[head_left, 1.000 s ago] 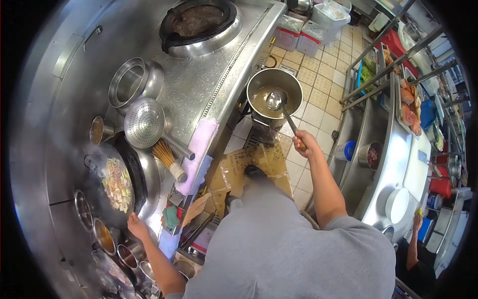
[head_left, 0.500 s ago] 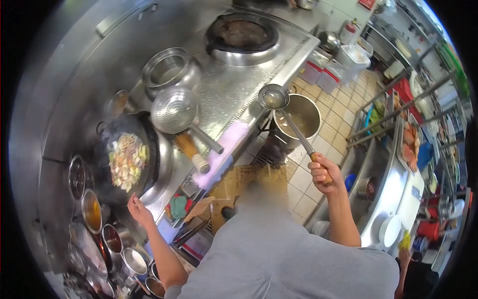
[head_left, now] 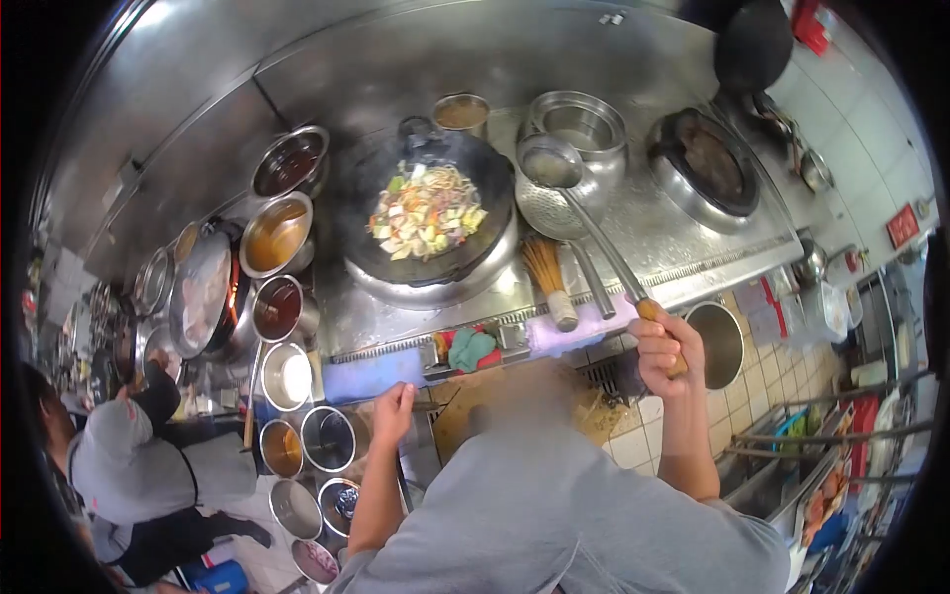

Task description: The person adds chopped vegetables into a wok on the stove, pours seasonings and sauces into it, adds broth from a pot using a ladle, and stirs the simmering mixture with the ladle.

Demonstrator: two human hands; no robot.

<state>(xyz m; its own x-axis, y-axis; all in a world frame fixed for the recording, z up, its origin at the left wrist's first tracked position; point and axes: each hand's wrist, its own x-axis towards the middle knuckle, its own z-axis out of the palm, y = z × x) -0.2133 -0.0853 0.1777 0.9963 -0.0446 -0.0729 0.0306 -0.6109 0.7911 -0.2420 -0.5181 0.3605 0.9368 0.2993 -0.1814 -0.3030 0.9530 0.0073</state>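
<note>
My right hand is wrapped round the wooden grip of a long metal ladle. The ladle's bowl appears above a perforated strainer and beside a steel pot; whether it touches them I cannot tell. Near the stove's front edge, beside a blue cloth, is my left hand, its fingers pressed together with nothing visible in them. Chopped vegetables and noodle-like strands lie in a black wok on the burner. A bamboo brush rests by the strainer's handle.
Several metal pots of sauces, one an orange one, stand left of the wok. A co-worker in grey is at far left. Another burner sits at right. A large pot stands below the counter. A green rag lies at the edge.
My view has swung left toward the stove, bringing the co-worker in. The ladle has passed from over the large floor pot to over the stove. My left hand's fingers have drawn together.
</note>
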